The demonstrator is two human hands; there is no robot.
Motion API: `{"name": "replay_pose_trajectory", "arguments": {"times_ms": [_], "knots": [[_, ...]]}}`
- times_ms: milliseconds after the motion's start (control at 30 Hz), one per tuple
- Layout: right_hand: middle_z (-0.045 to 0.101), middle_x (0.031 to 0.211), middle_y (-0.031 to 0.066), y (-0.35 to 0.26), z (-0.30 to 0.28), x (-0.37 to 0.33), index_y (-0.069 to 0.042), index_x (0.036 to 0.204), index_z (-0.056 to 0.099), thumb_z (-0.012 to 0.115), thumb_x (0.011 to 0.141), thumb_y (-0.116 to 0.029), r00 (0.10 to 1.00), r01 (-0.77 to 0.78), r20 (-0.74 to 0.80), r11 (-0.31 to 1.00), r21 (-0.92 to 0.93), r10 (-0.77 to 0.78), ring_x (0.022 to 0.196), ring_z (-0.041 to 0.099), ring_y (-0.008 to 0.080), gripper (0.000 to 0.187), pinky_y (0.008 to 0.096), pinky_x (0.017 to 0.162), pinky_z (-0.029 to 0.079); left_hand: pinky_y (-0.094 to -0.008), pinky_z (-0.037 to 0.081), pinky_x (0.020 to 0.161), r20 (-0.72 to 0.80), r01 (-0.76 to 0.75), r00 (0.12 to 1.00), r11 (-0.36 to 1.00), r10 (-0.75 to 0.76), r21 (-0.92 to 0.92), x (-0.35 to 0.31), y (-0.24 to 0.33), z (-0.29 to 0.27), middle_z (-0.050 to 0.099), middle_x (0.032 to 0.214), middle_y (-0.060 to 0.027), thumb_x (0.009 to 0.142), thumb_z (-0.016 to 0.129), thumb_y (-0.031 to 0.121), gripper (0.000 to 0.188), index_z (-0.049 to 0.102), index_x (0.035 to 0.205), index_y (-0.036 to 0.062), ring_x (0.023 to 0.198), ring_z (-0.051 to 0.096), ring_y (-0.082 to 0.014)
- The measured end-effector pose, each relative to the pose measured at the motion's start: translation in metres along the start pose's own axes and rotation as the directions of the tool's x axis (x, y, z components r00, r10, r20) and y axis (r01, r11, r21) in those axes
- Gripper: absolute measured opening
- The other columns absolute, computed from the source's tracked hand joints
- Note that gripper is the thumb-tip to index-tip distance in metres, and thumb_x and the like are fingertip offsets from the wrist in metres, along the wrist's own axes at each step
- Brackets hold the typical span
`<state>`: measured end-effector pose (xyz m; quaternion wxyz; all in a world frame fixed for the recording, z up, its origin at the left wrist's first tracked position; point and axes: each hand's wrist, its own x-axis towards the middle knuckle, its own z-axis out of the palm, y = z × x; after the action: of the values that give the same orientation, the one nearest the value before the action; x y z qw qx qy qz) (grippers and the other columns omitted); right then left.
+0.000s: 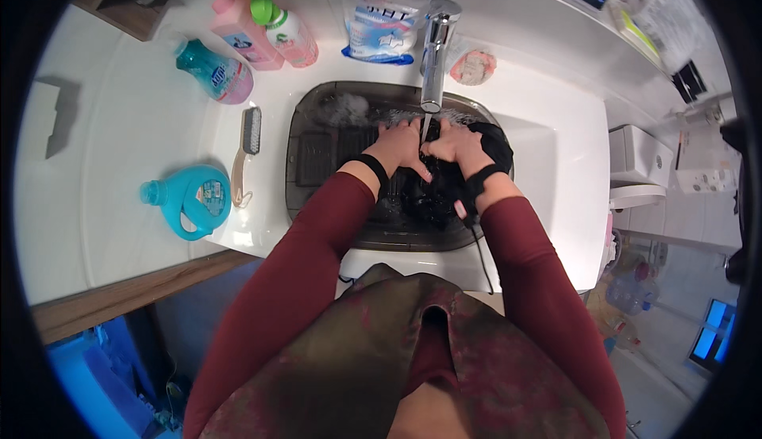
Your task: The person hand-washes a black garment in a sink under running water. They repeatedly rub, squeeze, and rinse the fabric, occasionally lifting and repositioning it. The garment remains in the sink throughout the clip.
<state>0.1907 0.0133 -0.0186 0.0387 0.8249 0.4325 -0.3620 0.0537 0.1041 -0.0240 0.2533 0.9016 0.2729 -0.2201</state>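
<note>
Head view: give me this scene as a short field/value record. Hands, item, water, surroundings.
left hand: on black cloth; grip unclear
right hand: on the same cloth; grip unclear
wrists: dark band on each
container: dark tub with ridged panel, set in white sink
water: thin stream running from chrome faucet
left of tub: brush, turquoise jug
behind tub, left of faucet: blue-and-white pouch
</note>
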Motion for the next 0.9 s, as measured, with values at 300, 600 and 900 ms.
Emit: {"name": "replay_pose_trajectory", "arguments": {"times_ms": [300, 600, 900], "knots": [[0.057, 0.092, 0.0044, 0.057, 0.042, -0.074, -0.006, 0.096, 0.052, 0.091, 0.069, -0.04, 0.906, 0.38, -0.416, 0.571, 0.728, -0.074, 0.084, 0.052, 0.015, 0.059, 0.0287, 0.079, 0.048, -0.0616, 0.036, 0.112, -0.309, -0.424, 0.797, 0.846, 0.518, 0.324, -0.081, 0.001, 0.003, 0.033, 0.161, -0.0048, 0.066, 0.089, 0.02, 0.111, 0.028, 0.158, 0.0177, 0.149, 0.031, -0.0344], [0.022, 0.163, 0.0217, 0.02, 0.09, -0.135, -0.015, 0.158, 0.03, 0.059, 0.096, -0.045, 0.831, 0.201, -0.447, 0.929, -0.31, -0.329, 0.149, 0.022, 0.0435, 0.075, 0.0723, 0.11, 0.027, -0.0746, 0.016, 0.114, -0.141, -0.256, 0.944, 0.933, 0.298, 0.254, -0.119, 0.017, 0.065, 0.0, 0.167, -0.0228, 0.064, 0.083, 0.067, 0.142, 0.005, 0.159, -0.0033, 0.152, -0.002, -0.0512], [0.055, 0.131, 0.015, 0.02, 0.061, -0.061, -0.009, 0.148, 0.044, 0.056, 0.095, -0.043, 0.84, 0.172, -0.472, 0.957, -0.235, -0.267, 0.12, 0.051, 0.0324, 0.064, 0.0568, 0.096, 0.039, -0.0689, 0.029, 0.112, -0.304, -0.121, 0.933, 0.962, 0.194, 0.244, -0.045, 0.013, 0.049, 0.027, 0.159, -0.0253, 0.039, 0.092, 0.066, 0.158, 0.015, 0.157, -0.0039, 0.142, 0.031, -0.0527]]}}
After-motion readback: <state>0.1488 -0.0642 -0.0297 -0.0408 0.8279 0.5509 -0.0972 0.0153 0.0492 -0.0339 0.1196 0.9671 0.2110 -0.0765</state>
